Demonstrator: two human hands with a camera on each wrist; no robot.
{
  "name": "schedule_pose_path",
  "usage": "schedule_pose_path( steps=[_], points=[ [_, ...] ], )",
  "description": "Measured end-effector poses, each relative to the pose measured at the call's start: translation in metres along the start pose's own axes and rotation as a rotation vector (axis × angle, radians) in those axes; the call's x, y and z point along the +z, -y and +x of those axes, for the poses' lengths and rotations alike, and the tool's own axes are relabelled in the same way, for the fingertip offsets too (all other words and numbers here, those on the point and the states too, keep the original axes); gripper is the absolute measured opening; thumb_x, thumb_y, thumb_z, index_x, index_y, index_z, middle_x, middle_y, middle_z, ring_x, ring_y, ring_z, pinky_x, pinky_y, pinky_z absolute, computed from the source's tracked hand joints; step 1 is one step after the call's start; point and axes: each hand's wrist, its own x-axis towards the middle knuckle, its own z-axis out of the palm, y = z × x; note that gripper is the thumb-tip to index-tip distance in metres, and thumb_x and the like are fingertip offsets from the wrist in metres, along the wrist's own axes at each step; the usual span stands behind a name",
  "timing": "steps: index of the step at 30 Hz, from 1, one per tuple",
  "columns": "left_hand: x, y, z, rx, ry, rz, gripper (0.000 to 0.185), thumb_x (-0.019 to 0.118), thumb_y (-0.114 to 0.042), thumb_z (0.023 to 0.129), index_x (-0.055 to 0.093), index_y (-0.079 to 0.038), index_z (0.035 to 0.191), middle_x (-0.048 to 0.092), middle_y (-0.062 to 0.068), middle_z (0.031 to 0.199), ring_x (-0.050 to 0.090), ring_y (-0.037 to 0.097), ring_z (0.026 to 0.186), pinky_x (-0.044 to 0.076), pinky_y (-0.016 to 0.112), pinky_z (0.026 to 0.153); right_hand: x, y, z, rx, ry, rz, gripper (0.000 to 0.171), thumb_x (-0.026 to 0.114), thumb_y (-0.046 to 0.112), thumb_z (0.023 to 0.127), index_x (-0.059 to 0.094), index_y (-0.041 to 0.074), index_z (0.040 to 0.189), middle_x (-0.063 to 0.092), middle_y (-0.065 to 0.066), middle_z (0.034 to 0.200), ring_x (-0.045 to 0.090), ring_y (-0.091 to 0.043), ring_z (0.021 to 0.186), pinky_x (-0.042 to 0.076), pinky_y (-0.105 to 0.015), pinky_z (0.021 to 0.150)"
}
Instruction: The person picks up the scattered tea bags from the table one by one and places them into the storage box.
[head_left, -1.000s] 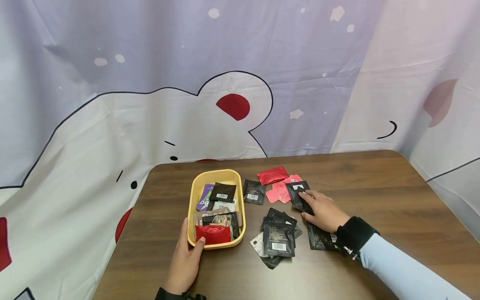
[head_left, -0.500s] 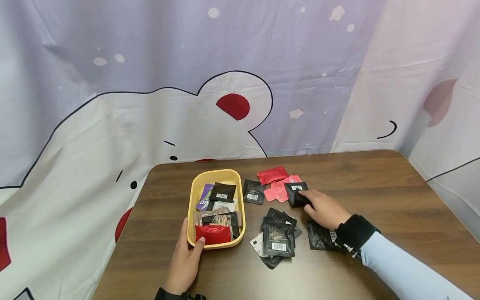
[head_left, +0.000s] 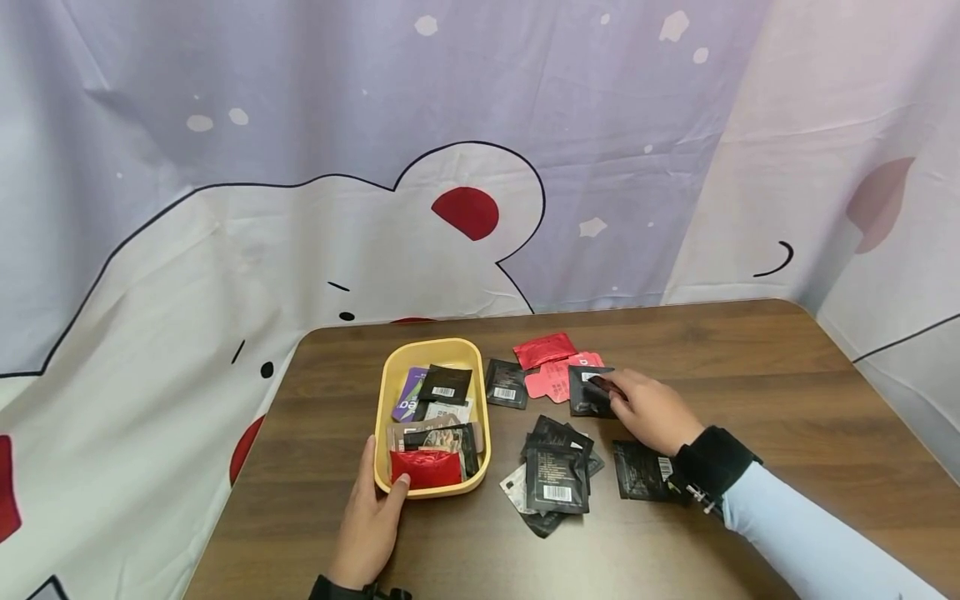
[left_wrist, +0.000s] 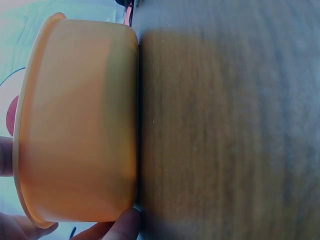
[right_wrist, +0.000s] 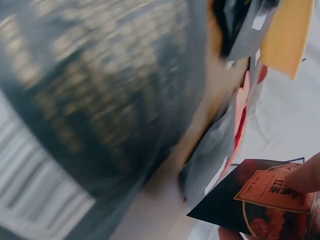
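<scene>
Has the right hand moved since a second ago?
Yes. The right hand with its black sachet shifted farther up the table, toward the pink packet.

The left hand [head_left: 372,518] lay near the body, thumb raised and fingers [left_wrist: 125,226] curled loosely at its far end. The right hand [head_left: 649,411], on a pale blue sleeved arm, reached forward, fingers [head_left: 609,382] bent in a pinch.

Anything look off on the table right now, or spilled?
Nothing spilled or damaged. Loose packets lie overlapped on the table beside the tray. The right hand pinches a black packet, tilted up; the left hand holds the tray.
</scene>
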Motion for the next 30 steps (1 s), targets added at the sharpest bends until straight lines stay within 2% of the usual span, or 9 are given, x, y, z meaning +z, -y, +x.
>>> schedule_pose_path(
  steps=[7, 11, 16, 23, 26, 30],
  points=[
    [-0.001, 0.001, 0.0, -0.011, -0.01, 0.007, 0.086, 0.055, -0.036, 0.102, -0.003, -0.022, 0.164, 0.014, 0.019, 0.169, 0.021, 0.044, 0.154, 0.022, 0.065, 0.119, 0.002, 0.028, 0.017, -0.04, 0.004, 0.033, 0.028, 0.061, 0.013, 0.096, 0.066, 0.003, 0.122, 0.069, -0.01, 0.106, 0.06, -0.02, 0.084, 0.052, -0.039, 0.075],
    [0.001, 0.001, 0.0, -0.013, -0.015, -0.003, 0.085, 0.055, -0.034, 0.102, -0.001, -0.023, 0.164, 0.015, 0.019, 0.169, 0.022, 0.043, 0.154, 0.023, 0.064, 0.119, 0.006, 0.05, 0.03, -0.106, -0.018, 0.069, 0.031, 0.061, 0.013, 0.096, 0.066, 0.005, 0.125, 0.071, -0.01, 0.112, 0.065, -0.022, 0.094, 0.056, -0.042, 0.083],
    [0.001, 0.001, 0.0, -0.004, -0.014, -0.011, 0.085, 0.056, -0.034, 0.102, -0.001, -0.022, 0.164, 0.016, 0.02, 0.169, 0.024, 0.044, 0.153, 0.024, 0.064, 0.118, 0.008, 0.086, 0.045, -0.193, -0.032, 0.149, 0.031, 0.06, 0.012, 0.097, 0.066, 0.008, 0.127, 0.071, -0.007, 0.116, 0.065, -0.017, 0.093, 0.057, -0.04, 0.085],
    [0.001, 0.001, -0.002, 0.004, -0.016, -0.014, 0.085, 0.056, -0.034, 0.102, -0.001, -0.023, 0.164, 0.017, 0.02, 0.169, 0.024, 0.044, 0.153, 0.023, 0.065, 0.119, 0.014, 0.139, 0.066, -0.29, 0.038, 0.227, 0.032, 0.055, 0.015, 0.101, 0.065, 0.013, 0.131, 0.069, -0.002, 0.118, 0.064, -0.012, 0.101, 0.057, -0.035, 0.092],
    [0.001, 0.002, -0.002, 0.018, -0.015, -0.013, 0.085, 0.056, -0.035, 0.102, 0.0, -0.024, 0.164, 0.017, 0.02, 0.169, 0.024, 0.044, 0.153, 0.022, 0.066, 0.119, 0.017, 0.157, 0.073, -0.347, 0.05, 0.215, 0.032, 0.054, 0.016, 0.101, 0.064, 0.012, 0.131, 0.068, -0.002, 0.118, 0.065, -0.013, 0.103, 0.057, -0.036, 0.094],
    [0.002, 0.004, -0.002, 0.037, -0.02, -0.017, 0.084, 0.056, -0.034, 0.102, 0.001, -0.023, 0.165, 0.018, 0.019, 0.169, 0.025, 0.043, 0.153, 0.022, 0.066, 0.12, 0.022, 0.177, 0.08, -0.404, 0.081, 0.195, 0.032, 0.052, 0.017, 0.102, 0.063, 0.012, 0.132, 0.068, -0.002, 0.116, 0.064, -0.012, 0.097, 0.057, -0.034, 0.09]
  ],
)
